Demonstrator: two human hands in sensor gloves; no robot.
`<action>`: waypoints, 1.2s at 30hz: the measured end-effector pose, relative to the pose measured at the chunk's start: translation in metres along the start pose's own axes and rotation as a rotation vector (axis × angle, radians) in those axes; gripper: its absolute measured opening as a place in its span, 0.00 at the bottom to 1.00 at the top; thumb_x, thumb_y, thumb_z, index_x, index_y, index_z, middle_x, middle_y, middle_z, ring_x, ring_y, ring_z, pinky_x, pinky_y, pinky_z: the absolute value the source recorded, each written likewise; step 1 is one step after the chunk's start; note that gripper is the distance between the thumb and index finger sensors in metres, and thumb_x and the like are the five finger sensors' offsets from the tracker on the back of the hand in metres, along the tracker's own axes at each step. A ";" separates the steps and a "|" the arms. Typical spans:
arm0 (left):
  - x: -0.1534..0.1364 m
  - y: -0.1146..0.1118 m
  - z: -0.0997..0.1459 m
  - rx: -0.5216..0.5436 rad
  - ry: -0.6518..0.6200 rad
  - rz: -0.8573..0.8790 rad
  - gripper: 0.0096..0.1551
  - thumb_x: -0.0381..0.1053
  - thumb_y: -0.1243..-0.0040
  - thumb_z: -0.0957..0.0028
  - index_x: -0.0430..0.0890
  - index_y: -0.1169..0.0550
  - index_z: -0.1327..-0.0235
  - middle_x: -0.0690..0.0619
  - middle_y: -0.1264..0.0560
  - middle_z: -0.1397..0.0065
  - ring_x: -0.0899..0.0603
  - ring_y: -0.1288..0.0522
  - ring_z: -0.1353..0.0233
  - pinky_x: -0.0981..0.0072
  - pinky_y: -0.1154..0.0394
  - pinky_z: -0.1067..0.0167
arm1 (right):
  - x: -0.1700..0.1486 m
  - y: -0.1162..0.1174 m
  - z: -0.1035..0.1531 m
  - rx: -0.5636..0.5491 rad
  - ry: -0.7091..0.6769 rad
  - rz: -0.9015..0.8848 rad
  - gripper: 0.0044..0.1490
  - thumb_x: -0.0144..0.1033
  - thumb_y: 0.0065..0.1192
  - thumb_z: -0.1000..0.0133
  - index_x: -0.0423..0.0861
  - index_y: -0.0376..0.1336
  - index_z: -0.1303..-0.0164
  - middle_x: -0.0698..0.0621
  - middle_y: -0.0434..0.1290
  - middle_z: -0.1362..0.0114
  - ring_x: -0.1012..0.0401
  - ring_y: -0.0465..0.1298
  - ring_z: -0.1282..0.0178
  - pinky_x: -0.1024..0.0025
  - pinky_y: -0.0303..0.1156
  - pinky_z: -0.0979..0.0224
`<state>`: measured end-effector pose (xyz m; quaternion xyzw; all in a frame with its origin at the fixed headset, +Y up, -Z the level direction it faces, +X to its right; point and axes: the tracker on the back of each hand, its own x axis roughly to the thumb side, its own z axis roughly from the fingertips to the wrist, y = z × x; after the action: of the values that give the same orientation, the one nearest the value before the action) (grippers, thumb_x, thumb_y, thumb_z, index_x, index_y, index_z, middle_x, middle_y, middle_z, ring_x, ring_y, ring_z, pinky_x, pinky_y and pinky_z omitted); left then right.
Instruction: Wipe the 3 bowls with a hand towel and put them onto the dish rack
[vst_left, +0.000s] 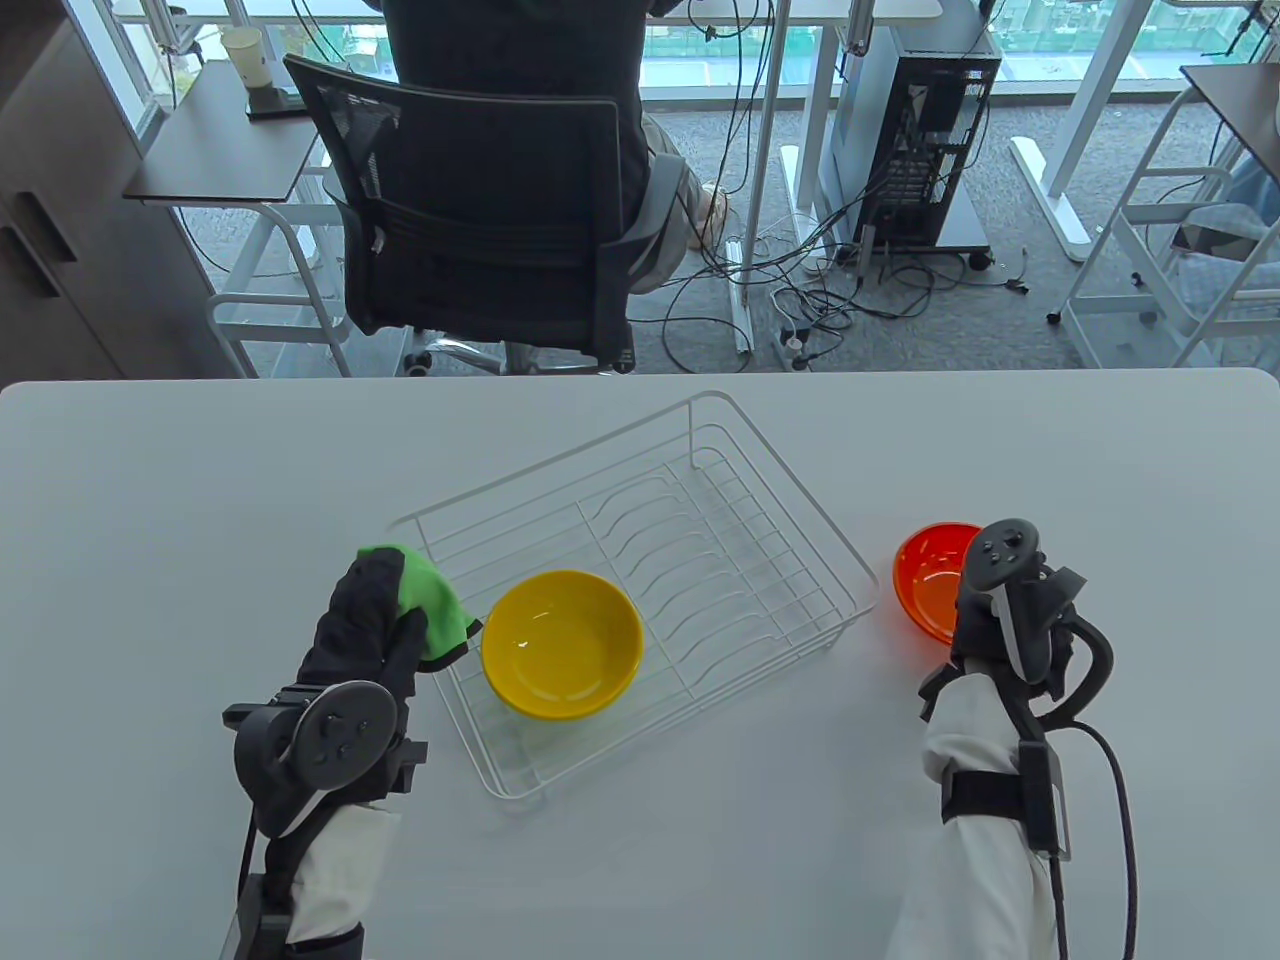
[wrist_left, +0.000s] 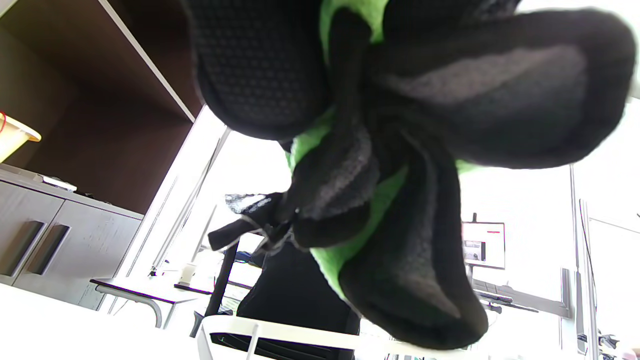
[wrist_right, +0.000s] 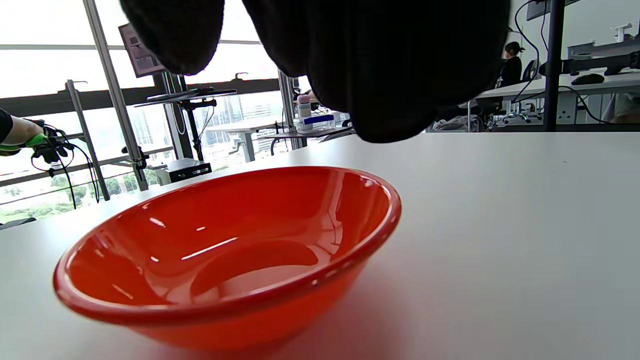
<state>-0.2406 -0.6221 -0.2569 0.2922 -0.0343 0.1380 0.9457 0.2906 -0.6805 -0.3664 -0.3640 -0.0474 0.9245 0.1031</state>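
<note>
A white wire dish rack (vst_left: 806, 497) stands mid-table with a yellow bowl (vst_left: 562, 642) upright in its near-left corner. Just left of the rack, my left hand (vst_left: 375, 610) grips a bunched green towel (vst_left: 430, 600); in the left wrist view its fingers (wrist_left: 415, 280) curl round the green towel (wrist_left: 350, 250). A red bowl (vst_left: 930, 575) sits upright on the table right of the rack. My right hand (vst_left: 975, 625) hovers over its near right rim. In the right wrist view the fingers (wrist_right: 390, 75) hang above the red bowl (wrist_right: 240, 250), apart from it. No third bowl is in view.
Beyond the table's far edge, a person sits on a black office chair (vst_left: 480, 210), with a computer tower (vst_left: 915, 140) and floor cables to the right. Bare white table (vst_left: 200, 480) lies left and right of the rack.
</note>
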 end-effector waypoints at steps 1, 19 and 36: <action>0.000 0.000 0.000 -0.001 -0.001 -0.003 0.36 0.46 0.33 0.46 0.42 0.30 0.24 0.36 0.24 0.28 0.38 0.13 0.46 0.62 0.14 0.53 | -0.002 0.003 -0.002 0.017 0.018 0.009 0.47 0.50 0.65 0.49 0.36 0.60 0.24 0.33 0.70 0.31 0.43 0.81 0.40 0.49 0.76 0.41; 0.000 -0.004 0.001 -0.028 0.006 0.008 0.35 0.46 0.33 0.46 0.41 0.29 0.24 0.35 0.24 0.28 0.38 0.13 0.46 0.62 0.14 0.53 | -0.015 0.050 -0.012 0.139 0.222 0.038 0.54 0.44 0.67 0.48 0.22 0.53 0.24 0.27 0.71 0.38 0.61 0.87 0.73 0.73 0.82 0.71; 0.001 -0.008 0.002 -0.043 0.011 0.041 0.36 0.46 0.33 0.46 0.41 0.29 0.24 0.35 0.24 0.29 0.38 0.13 0.46 0.62 0.13 0.53 | -0.040 0.048 -0.017 0.174 0.316 -0.157 0.35 0.32 0.69 0.48 0.26 0.66 0.36 0.35 0.79 0.52 0.68 0.87 0.82 0.80 0.83 0.79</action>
<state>-0.2372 -0.6292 -0.2591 0.2701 -0.0381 0.1582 0.9490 0.3235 -0.7361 -0.3599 -0.4897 0.0213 0.8454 0.2121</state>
